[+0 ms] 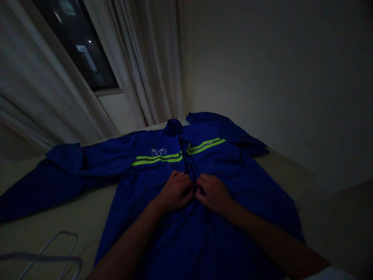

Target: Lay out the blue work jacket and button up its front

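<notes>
A blue work jacket [151, 182] with yellow-green reflective stripes [206, 146] lies spread out, collar [172, 126] at the far end and sleeves out to both sides. At its front opening, below the stripe, my left hand [177, 190] has its fingers curled and closed on the left edge of the jacket front. Close beside it, my right hand [212, 192] pinches the right edge, thumb against fingers. Only a narrow gap parts the two hands. What exactly lies between the fingertips is too dark to make out. A white printed logo [159, 152] shows on the chest.
The jacket rests on a pale bed-like surface [58, 237]. A white cable [67, 233] loops at the lower left. Light curtains [151, 58] hang around a dark window [84, 46] at the back left, and a plain wall [276, 77] stands at the right.
</notes>
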Motion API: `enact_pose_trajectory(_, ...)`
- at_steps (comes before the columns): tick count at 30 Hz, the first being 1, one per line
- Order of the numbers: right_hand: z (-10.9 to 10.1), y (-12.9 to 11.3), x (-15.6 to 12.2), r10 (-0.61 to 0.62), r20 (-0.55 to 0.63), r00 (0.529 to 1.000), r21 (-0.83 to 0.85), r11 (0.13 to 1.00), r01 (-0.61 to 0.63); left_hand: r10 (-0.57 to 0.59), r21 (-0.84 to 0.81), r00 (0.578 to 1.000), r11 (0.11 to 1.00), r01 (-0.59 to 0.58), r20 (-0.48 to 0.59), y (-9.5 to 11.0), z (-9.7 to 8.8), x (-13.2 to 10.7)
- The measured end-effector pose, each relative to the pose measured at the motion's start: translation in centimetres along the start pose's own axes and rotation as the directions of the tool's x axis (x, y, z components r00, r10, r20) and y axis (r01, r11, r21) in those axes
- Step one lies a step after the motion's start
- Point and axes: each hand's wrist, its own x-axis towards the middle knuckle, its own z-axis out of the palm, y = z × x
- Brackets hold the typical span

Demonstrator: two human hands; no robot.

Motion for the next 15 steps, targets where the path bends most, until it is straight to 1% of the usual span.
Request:
enact_pose_trajectory(2, -0.11, 0.28, 0.07, 0.008, -0.001, 1.0, 0.055, 0.998, -0.008, -0.036, -0.061, 0.999, 0.997, 0.036, -0.001, -0.12, -0.07, -0.08)
enact_pose_trajectory(5, -0.07, 0.74, 0.09, -0.018, -0.004, 1.0, 0.166, 0.986, 0.019, -0.105, -0.169, 0.994, 0.98, 0.106, 0.011, -0.53, 0.04, -0.19)
enact_pose_trajectory(7, 0.04, 0.96, 0.06, -0.033, -0.006, 0.999, 0.242, 0.97, 0.033, -0.127, -0.214, 0.992, 0.968, 0.128, 0.02, -0.82, 0.18, -0.18)
enact_pose_trajectory(9, 0.12, 1.06, 0.0, -0.007, -0.015, 1.0, 0.284, 0.959, 0.011, -0.135, -0.232, 0.991, 0.963, 0.137, 0.023, -0.98, 0.3, -0.1)
enact_pose_trajectory(12, 0.15, 0.99, -0.06, 0.036, -0.037, 0.999, 0.29, 0.957, -0.024, -0.144, -0.23, 0.99, 0.963, 0.14, 0.0, -0.92, 0.33, 0.02)
enact_pose_trajectory(15, 0.2, 0.77, -0.11, 0.021, -0.042, 0.999, 0.222, 0.975, -0.011, -0.116, -0.19, 0.993, 0.976, 0.109, -0.023, -0.65, 0.19, 0.06)
